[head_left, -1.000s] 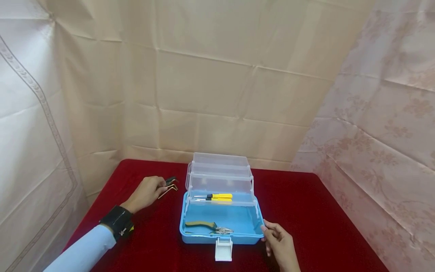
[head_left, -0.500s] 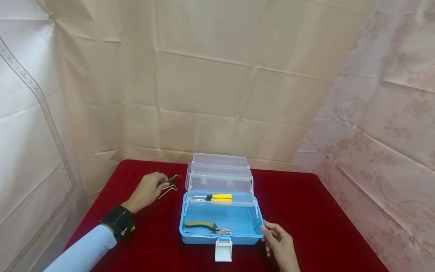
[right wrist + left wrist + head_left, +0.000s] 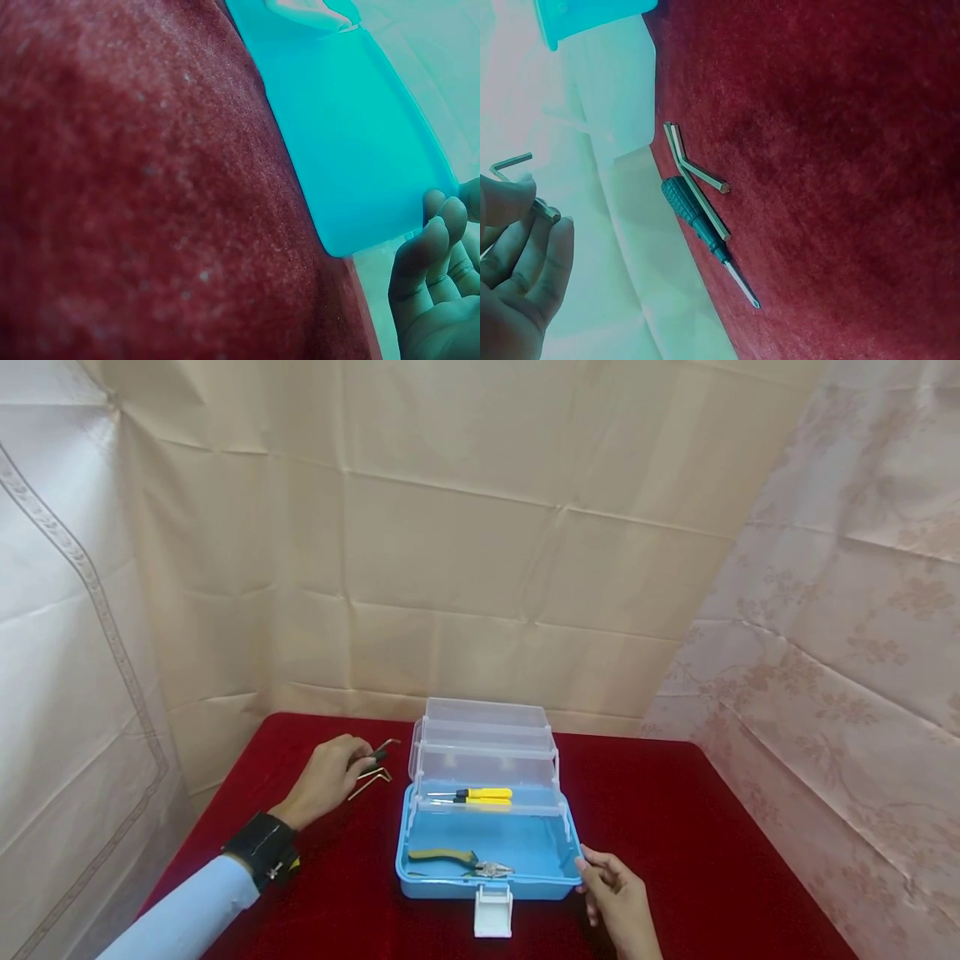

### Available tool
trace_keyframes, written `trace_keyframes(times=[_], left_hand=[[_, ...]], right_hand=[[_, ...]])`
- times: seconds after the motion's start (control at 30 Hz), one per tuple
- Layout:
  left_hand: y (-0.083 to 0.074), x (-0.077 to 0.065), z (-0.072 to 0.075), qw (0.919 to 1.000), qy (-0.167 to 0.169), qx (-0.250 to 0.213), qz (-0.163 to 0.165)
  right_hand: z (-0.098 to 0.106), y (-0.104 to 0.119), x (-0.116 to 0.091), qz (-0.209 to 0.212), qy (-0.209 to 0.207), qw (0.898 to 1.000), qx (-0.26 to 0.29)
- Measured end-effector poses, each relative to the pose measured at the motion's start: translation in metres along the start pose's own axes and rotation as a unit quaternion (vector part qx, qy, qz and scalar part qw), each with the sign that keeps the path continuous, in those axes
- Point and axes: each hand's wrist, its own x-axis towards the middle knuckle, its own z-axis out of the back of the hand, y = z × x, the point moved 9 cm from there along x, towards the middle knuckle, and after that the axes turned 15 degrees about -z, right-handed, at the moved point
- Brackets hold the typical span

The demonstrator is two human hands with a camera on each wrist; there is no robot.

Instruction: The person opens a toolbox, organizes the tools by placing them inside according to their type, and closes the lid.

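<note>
My left hand (image 3: 324, 781) pinches an L-shaped hex key (image 3: 511, 163) between thumb and fingers, just above the red cloth left of the toolbox. Below it lie more hex keys (image 3: 697, 177), their bent ends crossing, and a dark-handled screwdriver (image 3: 694, 208) they partly overlap. At the box's front right corner, the thumb and fingers of my right hand (image 3: 618, 893) grip the rim of the blue toolbox (image 3: 525, 888). Inside the box are pliers with yellow-green handles (image 3: 442, 854) and yellow-handled screwdrivers (image 3: 487, 792), the latter seen behind a clear tray edge.
Clear tiered trays (image 3: 487, 739) stand raised at the back of the toolbox. A white latch (image 3: 493, 914) hangs off its front. The red-covered table (image 3: 645, 802) meets draped cloth walls (image 3: 480, 568) behind and at the sides.
My left hand has lifted slightly, and the hex key in its fingers now sticks out farther up and right. The right hand and toolbox have stayed put.
</note>
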Motion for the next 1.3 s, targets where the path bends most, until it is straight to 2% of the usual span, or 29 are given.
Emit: trace_keyframes(times=[0.4, 0.87, 1.3], left_hand=[[-0.009, 0.008, 0.003, 0.9992, -0.024, 0.014, -0.028], [-0.013, 0.012, 0.006, 0.9987, -0.044, 0.01, -0.025], [-0.018, 0.013, 0.012, 0.9969, -0.062, 0.015, -0.045]], right_hand=[[0.0, 0.001, -0.001, 0.002, 0.002, 1.0, -0.005], [0.0, 0.001, -0.001, 0.004, 0.004, 1.0, 0.0], [0.0, 0.002, -0.002, 0.0, -0.001, 1.0, 0.0]])
